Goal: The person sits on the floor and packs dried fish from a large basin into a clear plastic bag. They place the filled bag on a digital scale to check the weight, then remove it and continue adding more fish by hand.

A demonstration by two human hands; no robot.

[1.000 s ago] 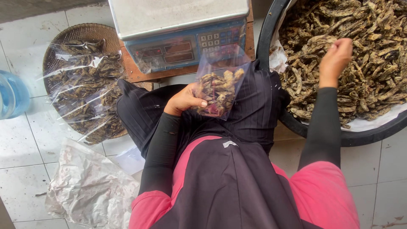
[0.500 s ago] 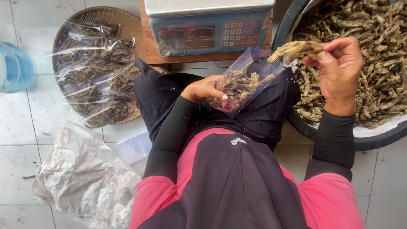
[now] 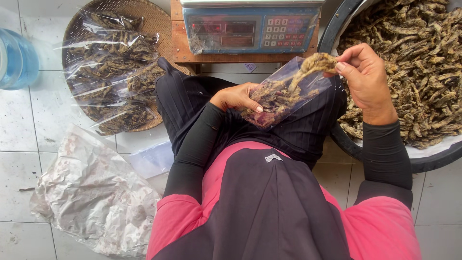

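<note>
My left hand [image 3: 237,97] grips the side of a clear plastic bag [image 3: 281,94] resting on my lap, partly filled with brown dried fish. At the bag's open mouth my right hand [image 3: 364,76] pinches a bunch of dried fish [image 3: 314,64], the lower ends reaching into the bag. A large black basin [image 3: 339,139] heaped with loose dried fish [image 3: 416,72] sits at my right, just behind that hand.
A digital scale [image 3: 248,29] stands on a small wooden stand ahead. A woven tray [image 3: 154,21] at the left holds several filled bags [image 3: 110,72]. Crumpled plastic sheeting [image 3: 91,197] lies on the tiled floor, with a blue bottle [image 3: 17,60] at the far left.
My right hand left the basin with a bunch of dried fish and brought it left to the bag's mouth. The left hand kept holding the bag.
</note>
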